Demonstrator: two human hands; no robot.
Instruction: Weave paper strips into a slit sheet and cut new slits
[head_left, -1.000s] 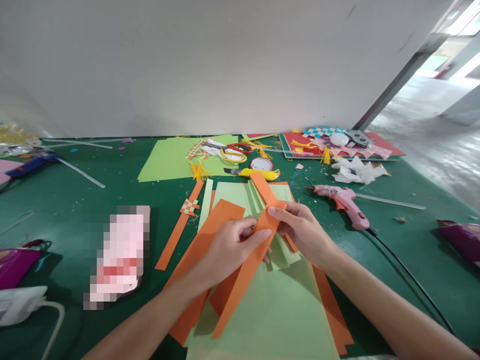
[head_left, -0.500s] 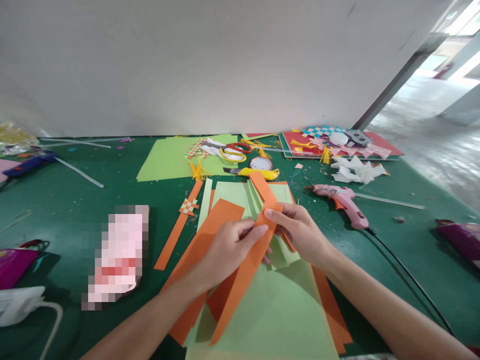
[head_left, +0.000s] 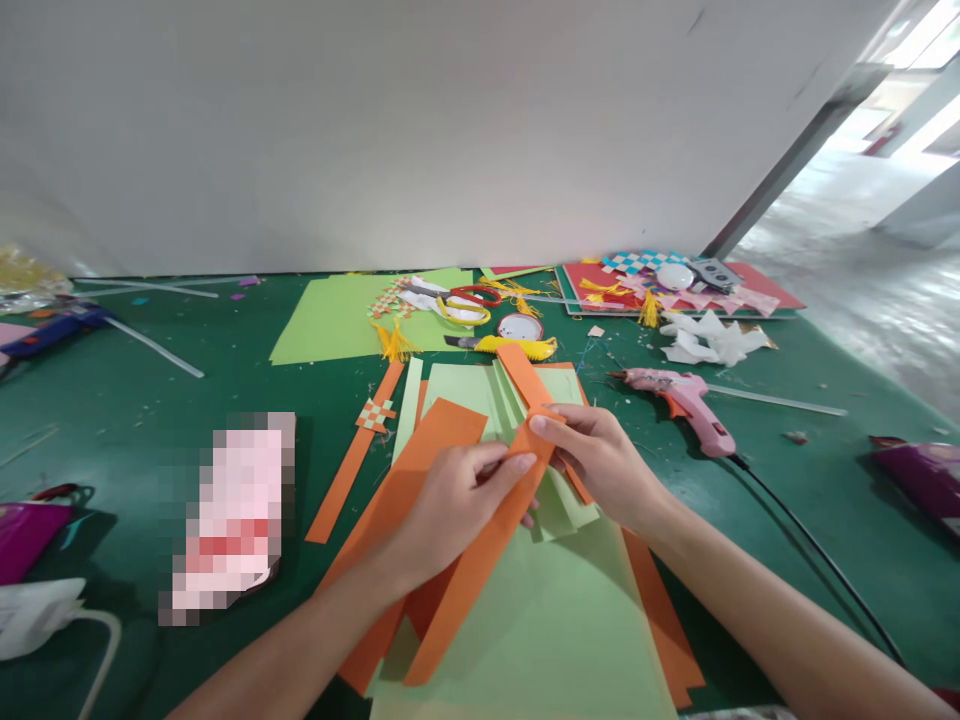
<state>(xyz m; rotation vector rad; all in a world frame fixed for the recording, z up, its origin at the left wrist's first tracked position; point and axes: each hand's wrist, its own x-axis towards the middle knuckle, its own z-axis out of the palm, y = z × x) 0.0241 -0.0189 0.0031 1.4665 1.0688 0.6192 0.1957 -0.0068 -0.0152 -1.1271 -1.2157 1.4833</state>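
Between both hands is a long orange paper strip, slanting from lower left toward the middle. My left hand pinches it between thumb and fingers. Close by, my right hand grips the strip's upper end, thumb on top, where it meets another orange strip pointing away. Beneath the hands lie narrow light green strips and large light green sheets. A wide orange paper piece lies under my left forearm. Left of the pile rests a woven orange and green paper band.
A pink glue gun with a cord lies at right. Beyond the pile are a yellow utility knife, scissors and yellow-green sheets. A blurred pink object and a blue glue gun are at left. A wall stands behind.
The lower end of the held orange strip has swung slightly left. Both hands keep nearly the same place and grip.
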